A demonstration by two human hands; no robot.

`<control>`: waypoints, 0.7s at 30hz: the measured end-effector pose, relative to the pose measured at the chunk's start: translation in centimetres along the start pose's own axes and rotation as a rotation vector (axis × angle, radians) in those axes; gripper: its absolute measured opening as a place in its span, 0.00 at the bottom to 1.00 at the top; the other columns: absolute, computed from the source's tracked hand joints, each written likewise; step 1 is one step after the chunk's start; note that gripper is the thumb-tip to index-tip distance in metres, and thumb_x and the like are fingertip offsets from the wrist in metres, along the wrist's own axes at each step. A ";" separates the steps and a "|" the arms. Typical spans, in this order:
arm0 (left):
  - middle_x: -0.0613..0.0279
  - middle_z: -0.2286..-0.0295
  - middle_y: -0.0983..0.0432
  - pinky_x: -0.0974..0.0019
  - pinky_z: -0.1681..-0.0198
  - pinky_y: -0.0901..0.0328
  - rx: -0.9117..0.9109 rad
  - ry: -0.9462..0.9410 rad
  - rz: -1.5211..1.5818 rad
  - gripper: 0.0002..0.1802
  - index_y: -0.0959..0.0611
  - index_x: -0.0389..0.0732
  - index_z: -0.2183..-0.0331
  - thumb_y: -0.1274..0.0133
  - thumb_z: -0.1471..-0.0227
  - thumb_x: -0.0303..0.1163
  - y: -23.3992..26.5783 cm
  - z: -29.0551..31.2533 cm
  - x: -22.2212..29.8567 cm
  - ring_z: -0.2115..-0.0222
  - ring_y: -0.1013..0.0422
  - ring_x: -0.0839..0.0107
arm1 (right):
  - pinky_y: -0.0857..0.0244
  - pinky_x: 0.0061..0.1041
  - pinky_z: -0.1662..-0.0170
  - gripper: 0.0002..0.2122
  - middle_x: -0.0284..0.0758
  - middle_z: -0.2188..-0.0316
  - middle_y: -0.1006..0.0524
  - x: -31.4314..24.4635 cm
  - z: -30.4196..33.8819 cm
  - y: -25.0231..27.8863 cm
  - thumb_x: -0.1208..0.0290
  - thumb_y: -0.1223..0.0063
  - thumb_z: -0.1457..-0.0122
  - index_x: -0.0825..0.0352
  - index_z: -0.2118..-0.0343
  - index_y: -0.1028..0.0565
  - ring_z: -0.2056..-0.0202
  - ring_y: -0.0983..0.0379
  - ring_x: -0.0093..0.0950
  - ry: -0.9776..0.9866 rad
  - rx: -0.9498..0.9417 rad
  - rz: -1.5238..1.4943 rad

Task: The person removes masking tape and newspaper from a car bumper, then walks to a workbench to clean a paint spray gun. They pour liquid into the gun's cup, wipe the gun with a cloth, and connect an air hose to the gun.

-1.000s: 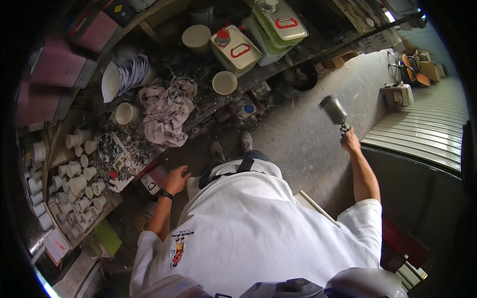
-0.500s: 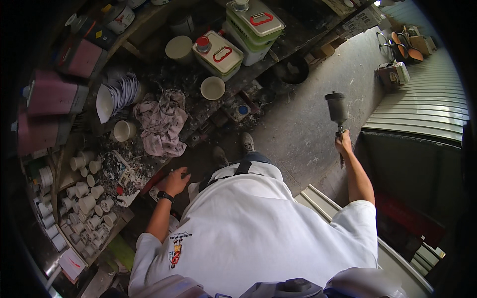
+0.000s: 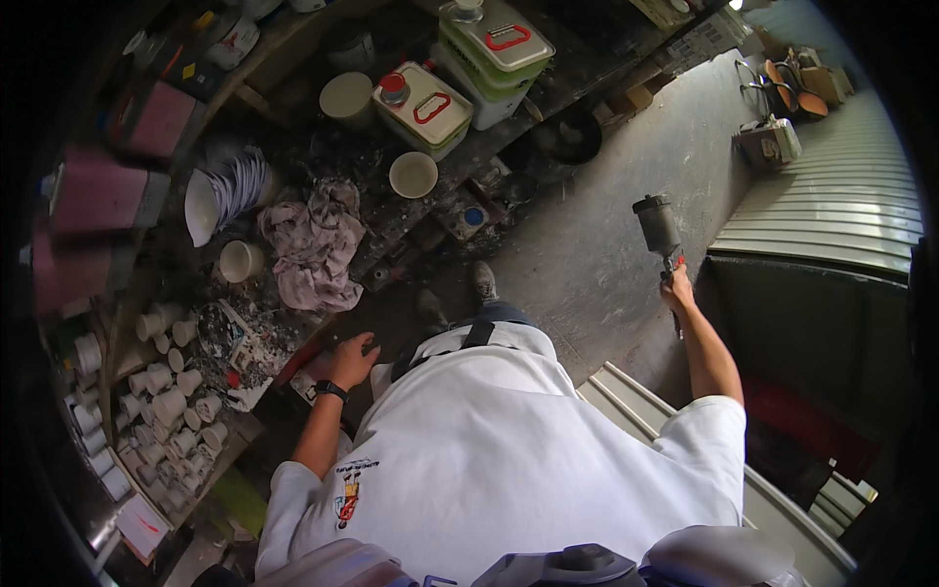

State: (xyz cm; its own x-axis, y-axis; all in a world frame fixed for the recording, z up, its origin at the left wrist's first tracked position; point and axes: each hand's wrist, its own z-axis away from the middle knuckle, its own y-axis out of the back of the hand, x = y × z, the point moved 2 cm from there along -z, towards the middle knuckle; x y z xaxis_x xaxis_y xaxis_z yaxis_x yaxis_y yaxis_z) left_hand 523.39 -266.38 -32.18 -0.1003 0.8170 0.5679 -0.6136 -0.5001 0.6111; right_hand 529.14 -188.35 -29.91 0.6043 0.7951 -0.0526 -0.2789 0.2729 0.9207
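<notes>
At the right of centre in the frame, the right hand [image 3: 677, 290] has its grip wrapped tight around the handle of a spray gun [image 3: 660, 233], whose dark cup stands upright above the fist, held out over the grey concrete floor [image 3: 587, 264] and well apart from the cluttered bench [image 3: 391, 230]. Left of centre, the left hand [image 3: 352, 358], with a black watch at the wrist, rests flat with fingers spread on the bench edge, pinching nothing, just beside a red-edged item whose kind cannot be told. On the bench, in the upper left of the frame, lies a crumpled pinkish rag [image 3: 313, 249], with a small pale cup [image 3: 240, 261] just to its left and a stack of white paper cones [image 3: 220, 191] above that. Further up stand two cream cans with red handles [image 3: 425, 106], one larger (green-banded) behind the other, and a round open tin [image 3: 413, 174] sits below them. Rows of small white cups [image 3: 161, 391] fill the lower left. A corrugated metal shutter [image 3: 831, 210] runs along the right.
</notes>
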 end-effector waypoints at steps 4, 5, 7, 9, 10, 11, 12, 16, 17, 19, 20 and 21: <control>0.48 0.56 0.18 0.54 0.52 0.27 0.003 0.004 -0.016 0.23 0.18 0.37 0.49 0.38 0.45 0.37 0.0 -0.3 0.6 0.55 0.21 0.50 | 0.29 0.48 0.55 0.15 0.55 0.58 0.19 -2.7 0.6 -1.3 0.65 0.53 0.38 0.63 0.51 0.26 0.55 0.22 0.55 0.038 -0.107 0.076; 0.48 0.56 0.17 0.54 0.52 0.27 0.036 -0.029 0.002 0.23 0.18 0.37 0.49 0.38 0.45 0.36 0.1 -0.5 1.1 0.55 0.21 0.51 | 0.29 0.45 0.59 0.14 0.51 0.64 0.18 -4.5 1.6 -1.2 0.71 0.50 0.42 0.64 0.52 0.24 0.61 0.20 0.51 0.095 -0.103 -0.135; 0.48 0.57 0.17 0.55 0.52 0.27 0.097 -0.047 0.040 0.23 0.18 0.37 0.49 0.38 0.45 0.36 0.6 -0.7 2.4 0.55 0.21 0.51 | 0.33 0.29 0.68 0.13 0.33 0.74 0.22 -10.8 4.5 -0.9 0.77 0.52 0.45 0.67 0.57 0.23 0.72 0.25 0.29 0.743 0.177 -0.631; 0.49 0.58 0.17 0.55 0.53 0.27 0.177 -0.143 0.056 0.22 0.18 0.37 0.50 0.38 0.45 0.34 1.5 -1.1 4.5 0.56 0.21 0.52 | 0.40 0.20 0.76 0.07 0.26 0.79 0.30 -15.7 7.5 -2.6 0.77 0.46 0.48 0.63 0.65 0.26 0.79 0.35 0.18 0.078 -0.271 -1.132; 0.49 0.58 0.17 0.56 0.53 0.28 0.203 -0.163 0.049 0.22 0.18 0.37 0.50 0.38 0.45 0.33 2.2 -1.3 5.7 0.56 0.21 0.52 | 0.40 0.22 0.76 0.08 0.25 0.80 0.29 -18.6 8.8 -2.8 0.78 0.43 0.50 0.64 0.66 0.25 0.80 0.33 0.19 0.107 -0.262 -1.157; 0.49 0.58 0.17 0.56 0.53 0.28 0.244 -0.207 0.070 0.21 0.18 0.37 0.50 0.38 0.45 0.33 3.1 -1.3 7.1 0.56 0.21 0.53 | 0.40 0.23 0.76 0.08 0.26 0.80 0.29 -20.5 9.8 -1.7 0.78 0.43 0.51 0.65 0.66 0.25 0.80 0.33 0.20 0.300 -0.217 -1.045; 0.49 0.58 0.17 0.56 0.53 0.28 0.275 -0.231 0.087 0.21 0.18 0.37 0.50 0.38 0.45 0.32 4.2 -1.2 8.5 0.56 0.21 0.54 | 0.40 0.24 0.76 0.08 0.26 0.81 0.28 -21.8 10.5 -0.4 0.78 0.42 0.52 0.66 0.66 0.25 0.79 0.32 0.20 0.504 -0.232 -0.868; 0.50 0.57 0.18 0.58 0.51 0.29 0.435 -0.310 0.204 0.23 0.19 0.36 0.49 0.37 0.47 0.29 10.8 -0.1 14.0 0.55 0.21 0.54 | 0.35 0.26 0.68 0.13 0.31 0.78 0.26 -25.1 11.5 3.5 0.78 0.43 0.51 0.68 0.60 0.22 0.74 0.29 0.23 0.498 -0.291 -0.853; 0.51 0.56 0.18 0.58 0.50 0.30 0.483 -0.389 0.184 0.25 0.20 0.37 0.48 0.36 0.48 0.30 12.4 0.1 15.7 0.54 0.22 0.54 | 0.34 0.26 0.67 0.15 0.32 0.77 0.25 -26.3 11.6 3.9 0.78 0.42 0.51 0.67 0.58 0.22 0.73 0.28 0.23 0.510 -0.279 -0.850; 0.53 0.54 0.19 0.57 0.47 0.31 0.592 -0.539 0.160 0.30 0.22 0.38 0.45 0.33 0.49 0.32 15.3 0.9 19.0 0.52 0.23 0.54 | 0.34 0.29 0.65 0.14 0.38 0.75 0.22 -28.7 12.0 4.1 0.77 0.41 0.51 0.67 0.59 0.21 0.72 0.25 0.30 0.520 -0.288 -0.696; 0.53 0.53 0.20 0.56 0.46 0.32 0.620 -0.589 0.165 0.32 0.23 0.38 0.44 0.32 0.51 0.34 16.8 1.7 20.4 0.51 0.24 0.54 | 0.34 0.31 0.66 0.13 0.40 0.75 0.21 -29.8 12.4 4.7 0.77 0.41 0.51 0.67 0.60 0.21 0.72 0.25 0.34 0.705 -0.232 -0.671; 0.54 0.52 0.20 0.55 0.45 0.33 0.657 -0.654 0.172 0.35 0.24 0.38 0.43 0.31 0.52 0.35 18.2 2.4 21.5 0.50 0.25 0.53 | 0.34 0.33 0.66 0.12 0.42 0.74 0.21 -30.8 12.8 5.2 0.76 0.41 0.51 0.67 0.61 0.21 0.72 0.24 0.37 0.863 -0.219 -0.588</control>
State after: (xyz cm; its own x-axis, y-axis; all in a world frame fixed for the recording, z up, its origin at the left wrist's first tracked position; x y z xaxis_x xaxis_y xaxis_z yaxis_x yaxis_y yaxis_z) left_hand 511.99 -258.58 -7.51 0.4335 0.4929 0.7544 -0.0469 -0.8237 0.5651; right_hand 518.62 -218.36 -18.60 -0.0217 0.5983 -0.8010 -0.2956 0.7615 0.5768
